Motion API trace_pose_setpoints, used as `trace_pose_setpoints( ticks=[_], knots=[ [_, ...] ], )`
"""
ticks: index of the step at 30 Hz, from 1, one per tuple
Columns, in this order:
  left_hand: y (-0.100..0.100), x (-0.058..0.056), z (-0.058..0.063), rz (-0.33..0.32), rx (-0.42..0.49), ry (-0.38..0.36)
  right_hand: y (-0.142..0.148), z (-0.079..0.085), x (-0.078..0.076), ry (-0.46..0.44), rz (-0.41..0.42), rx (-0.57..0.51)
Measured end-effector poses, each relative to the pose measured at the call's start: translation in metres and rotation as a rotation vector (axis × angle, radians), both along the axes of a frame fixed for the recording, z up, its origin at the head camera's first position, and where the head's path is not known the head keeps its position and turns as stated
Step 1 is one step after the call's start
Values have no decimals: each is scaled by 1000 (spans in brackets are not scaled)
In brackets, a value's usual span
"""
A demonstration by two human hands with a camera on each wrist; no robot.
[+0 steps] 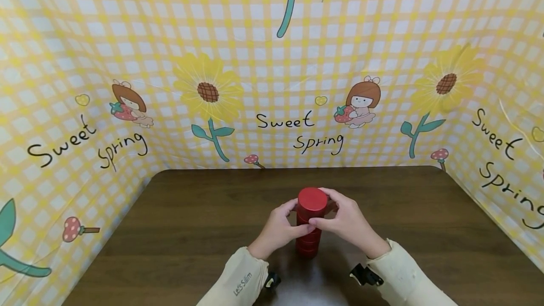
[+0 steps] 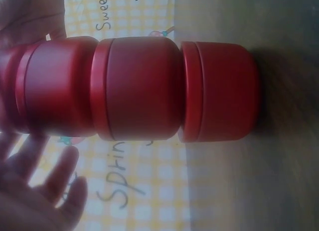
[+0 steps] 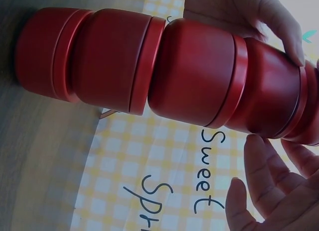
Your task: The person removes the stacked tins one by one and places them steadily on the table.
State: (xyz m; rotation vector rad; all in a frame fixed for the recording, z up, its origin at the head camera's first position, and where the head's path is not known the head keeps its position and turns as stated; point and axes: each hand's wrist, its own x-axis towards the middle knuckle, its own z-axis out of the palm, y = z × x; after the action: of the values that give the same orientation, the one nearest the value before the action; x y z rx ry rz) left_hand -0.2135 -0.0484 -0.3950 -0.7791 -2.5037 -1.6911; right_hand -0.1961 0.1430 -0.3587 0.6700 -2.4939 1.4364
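Several red round lidded tins stand stacked in a column on the dark wooden table; the top tin shows its flat round lid in the head view. My left hand grips the upper part from the left, with its thumb across the front. From the right, my right hand holds the same upper part, its thumb meeting the left thumb. Close up, the bottom tin sits on the table in the left wrist view. A middle tin rests slightly off line with the one below in the right wrist view.
The dark wooden table spreads around the stack. A yellow checked cloth with flowers and lettering hangs along its back and both sides. Black wrist cameras sit below both wrists.
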Motion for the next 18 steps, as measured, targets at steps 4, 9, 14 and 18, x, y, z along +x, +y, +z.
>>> trace_pose_setpoints(
  ticks=[4,9,14,18],
  knots=[
    [0,1,0,5,1,15,0,0,0,8,-5,-1],
    [1,0,0,4,11,14,2,0,0,17,-15,-1],
    [1,0,0,2,12,6,5,1,0,24,-23,10],
    [0,0,1,8,9,5,7,0,1,16,-22,4]
  ],
)
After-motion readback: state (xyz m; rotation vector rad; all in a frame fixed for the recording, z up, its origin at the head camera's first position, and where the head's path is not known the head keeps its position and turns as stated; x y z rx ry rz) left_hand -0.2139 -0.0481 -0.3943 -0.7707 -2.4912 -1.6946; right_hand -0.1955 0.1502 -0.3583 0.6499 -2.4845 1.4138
